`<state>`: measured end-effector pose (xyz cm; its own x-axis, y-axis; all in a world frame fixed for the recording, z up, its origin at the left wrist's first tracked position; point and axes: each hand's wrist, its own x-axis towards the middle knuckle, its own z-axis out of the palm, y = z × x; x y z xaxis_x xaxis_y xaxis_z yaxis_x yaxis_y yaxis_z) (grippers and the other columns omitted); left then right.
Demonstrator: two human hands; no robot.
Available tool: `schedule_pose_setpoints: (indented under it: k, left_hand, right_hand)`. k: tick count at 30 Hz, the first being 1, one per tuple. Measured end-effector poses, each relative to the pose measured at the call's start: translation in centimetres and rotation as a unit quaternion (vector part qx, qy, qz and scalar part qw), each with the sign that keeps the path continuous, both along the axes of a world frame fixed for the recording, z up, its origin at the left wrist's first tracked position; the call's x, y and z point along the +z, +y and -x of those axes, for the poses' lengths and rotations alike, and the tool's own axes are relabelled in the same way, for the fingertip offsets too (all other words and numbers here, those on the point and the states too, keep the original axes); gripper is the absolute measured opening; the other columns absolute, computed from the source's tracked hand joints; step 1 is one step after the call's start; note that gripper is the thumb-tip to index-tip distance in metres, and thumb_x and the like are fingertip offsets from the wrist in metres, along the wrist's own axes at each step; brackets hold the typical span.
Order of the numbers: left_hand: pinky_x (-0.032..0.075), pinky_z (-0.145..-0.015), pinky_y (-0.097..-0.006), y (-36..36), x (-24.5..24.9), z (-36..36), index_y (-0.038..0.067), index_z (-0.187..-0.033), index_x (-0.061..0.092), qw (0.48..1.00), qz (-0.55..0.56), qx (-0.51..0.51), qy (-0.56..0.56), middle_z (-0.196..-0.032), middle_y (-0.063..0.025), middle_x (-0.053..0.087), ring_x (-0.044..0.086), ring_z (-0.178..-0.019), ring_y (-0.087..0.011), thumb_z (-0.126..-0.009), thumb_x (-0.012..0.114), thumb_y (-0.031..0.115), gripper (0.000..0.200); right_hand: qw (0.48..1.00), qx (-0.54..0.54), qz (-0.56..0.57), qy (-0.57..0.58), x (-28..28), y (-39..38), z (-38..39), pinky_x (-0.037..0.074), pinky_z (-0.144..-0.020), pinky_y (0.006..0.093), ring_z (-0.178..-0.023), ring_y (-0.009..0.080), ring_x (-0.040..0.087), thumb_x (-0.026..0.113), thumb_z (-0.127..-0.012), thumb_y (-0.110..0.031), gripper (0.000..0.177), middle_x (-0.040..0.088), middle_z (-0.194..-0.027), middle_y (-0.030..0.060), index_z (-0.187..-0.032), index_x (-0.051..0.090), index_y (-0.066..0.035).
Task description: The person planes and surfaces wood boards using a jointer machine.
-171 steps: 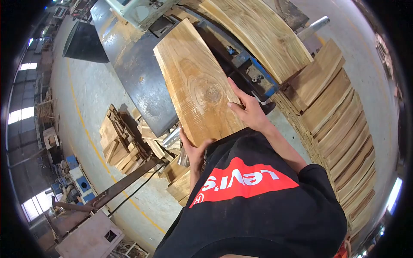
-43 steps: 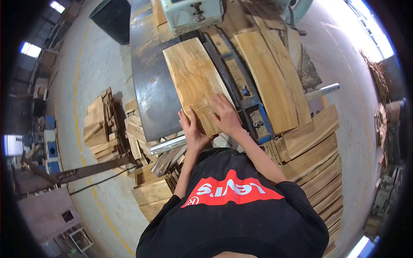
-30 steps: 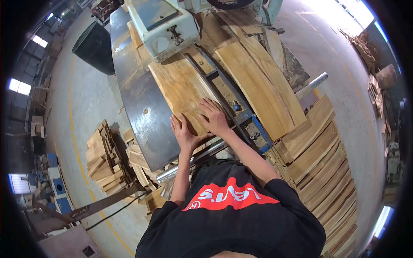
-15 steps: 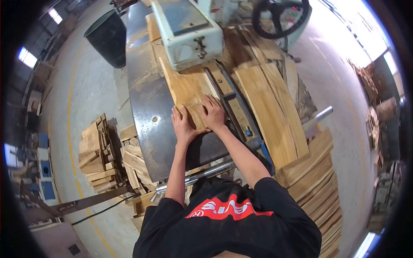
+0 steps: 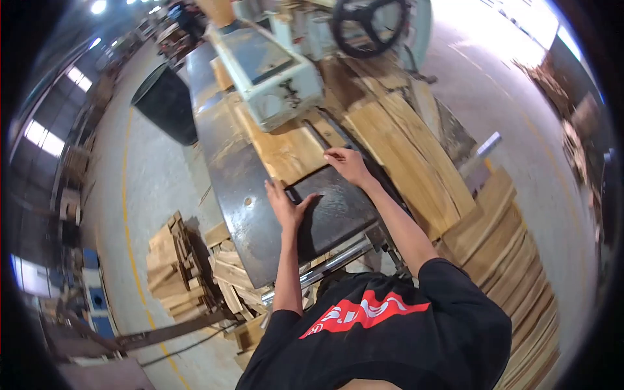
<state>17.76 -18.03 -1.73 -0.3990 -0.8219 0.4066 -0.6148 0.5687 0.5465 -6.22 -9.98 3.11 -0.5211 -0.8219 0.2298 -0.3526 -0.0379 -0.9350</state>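
Observation:
A light wooden board [image 5: 292,153] lies flat on the dark metal table [image 5: 331,211], its far part under the pale green machine housing [image 5: 284,97]. My left hand [image 5: 286,207] is at the board's near left corner, fingers and thumb spread, holding nothing. Near the board's right corner, my right hand [image 5: 349,165] is beside the dark guide rail [image 5: 317,134], its fingers bent and drawn together at the tips. Whether anything is between those fingertips I cannot make out.
Wide planks [image 5: 416,169] lie right of the rail, above stacked boards [image 5: 513,273]. Wood offcuts [image 5: 172,266] are piled at the left. A dark bin [image 5: 166,104] stands beyond them. A black handwheel [image 5: 370,26] is at the back, and a metal roller [image 5: 335,263] runs along the near edge.
The board has moved forward under the housing. My left hand has slid back to its near corner. My right hand has left its flat press on the board, and its fingers have closed together.

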Motion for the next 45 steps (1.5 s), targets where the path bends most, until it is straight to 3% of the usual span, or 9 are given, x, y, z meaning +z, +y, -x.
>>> schedule_pose_setpoints:
  k: [4, 8, 9, 15, 18, 24, 31, 40, 45]
  left_hand:
    - [0.031, -0.128, -0.0524, -1.0, -1.7, 0.7, -0.008, -0.161, 0.037, 0.999, 0.046, 0.013, 0.009, -0.166, -0.0408, 0.031, 0.032, -0.156, -0.0524, -0.064, 0.101, 0.054, 0.131]
    - [0.033, -0.127, -0.0515, -0.6, -0.2, 1.2, -0.005, -0.16, 0.041, 0.993, 0.06, -0.088, 0.06, -0.166, -0.0313, 0.04, 0.035, -0.157, -0.0465, -0.068, 0.102, 0.045, 0.121]
    - [0.033, -0.127, -0.0511, -0.4, 0.3, 1.1, -0.005, -0.16, 0.041, 0.99, 0.066, -0.111, 0.057, -0.166, -0.0298, 0.041, 0.035, -0.157, -0.0455, -0.069, 0.102, 0.044, 0.12]
    - [0.035, -0.126, -0.0487, -0.7, 0.0, 0.9, -0.005, -0.157, 0.045, 0.989, 0.046, -0.131, 0.046, -0.162, -0.0268, 0.048, 0.04, -0.155, -0.0416, -0.073, 0.099, 0.04, 0.11]
    - [0.036, -0.126, -0.0479, -0.7, -0.2, 0.9, -0.005, -0.157, 0.046, 0.992, 0.032, -0.107, 0.055, -0.159, -0.0268, 0.05, 0.042, -0.154, -0.0413, -0.076, 0.098, 0.038, 0.105]
    - [0.038, -0.124, -0.0468, -0.9, -0.6, 0.8, -0.005, -0.154, 0.049, 0.994, 0.038, -0.089, 0.057, -0.157, -0.0265, 0.053, 0.048, -0.148, -0.042, -0.078, 0.097, 0.032, 0.098]
    - [0.039, -0.123, -0.0479, -0.9, -0.5, 0.6, -0.003, -0.156, 0.048, 0.993, 0.04, -0.082, 0.068, -0.156, -0.0269, 0.053, 0.047, -0.148, -0.0424, -0.078, 0.096, 0.035, 0.099]
    - [0.043, -0.119, -0.0491, -1.1, -0.4, 1.2, -0.001, -0.153, 0.053, 0.992, 0.069, -0.083, 0.071, -0.151, -0.0232, 0.059, 0.051, -0.145, -0.0416, -0.077, 0.095, 0.036, 0.094]
    - [0.045, -0.116, -0.0456, -0.3, 0.4, 0.8, 0.001, -0.152, 0.055, 0.986, 0.059, -0.118, 0.097, -0.147, -0.0199, 0.064, 0.055, -0.142, -0.039, -0.09, 0.086, 0.031, 0.075]
  right_hand:
    - [0.946, -0.214, 0.003, 0.243, -0.5, 11.4, 2.4, 0.058, -0.089, 0.0422, -0.097, 0.0282, 0.077, 0.082, -0.093, -0.029, 0.025, 0.08, -0.098, 0.0108, -0.106, 0.079, -0.007]
    - [0.892, -0.301, -0.085, 0.327, 0.2, 20.6, 5.3, 0.05, -0.106, 0.0486, -0.124, 0.0307, 0.067, 0.087, -0.086, -0.036, 0.044, 0.075, -0.125, 0.0087, -0.12, 0.076, -0.01]
    - [0.889, -0.278, -0.176, 0.319, 0.3, 22.4, 5.2, 0.038, -0.12, 0.0543, -0.148, 0.0362, 0.048, 0.085, -0.085, -0.048, 0.071, 0.059, -0.153, 0.0151, -0.142, 0.065, -0.009]
    - [0.851, -0.217, -0.275, 0.391, -0.4, 24.5, 4.6, 0.013, -0.132, 0.0608, -0.163, 0.0442, 0.02, 0.08, -0.082, -0.064, 0.113, 0.021, -0.177, 0.0212, -0.167, 0.035, -0.006]
    - [0.823, -0.206, -0.345, 0.401, 0.4, 24.2, 4.3, 0.013, -0.131, 0.0644, -0.163, 0.0442, 0.019, 0.082, -0.08, -0.062, 0.116, 0.024, -0.176, 0.0216, -0.168, 0.033, -0.005]
    - [0.765, -0.12, -0.462, 0.432, 1.7, 22.1, 3.8, 0.029, -0.125, 0.0667, -0.155, 0.0568, 0.029, 0.084, -0.082, -0.046, 0.107, 0.031, -0.164, 0.0417, -0.162, 0.036, 0.007]
    - [0.731, -0.058, -0.329, 0.595, 3.3, 23.3, 4.1, 0.059, -0.1, 0.0526, -0.123, 0.0553, 0.065, 0.065, -0.09, -0.006, 0.062, 0.056, -0.14, 0.0429, -0.143, 0.048, 0.022]
    - [0.868, -0.101, -0.255, 0.414, 21.6, 24.6, 9.3, 0.058, -0.07, 0.049, -0.073, 0.047, 0.069, 0.057, -0.096, -0.003, 0.032, 0.069, -0.085, 0.029, -0.126, 0.064, 0.007]
    - [0.981, -0.11, -0.08, 0.139, 23.2, 25.2, 7.3, 0.057, -0.077, 0.0335, -0.082, 0.0139, 0.072, 0.066, -0.102, -0.007, 0.039, 0.076, -0.091, 0.0197, -0.136, 0.063, 0.01]
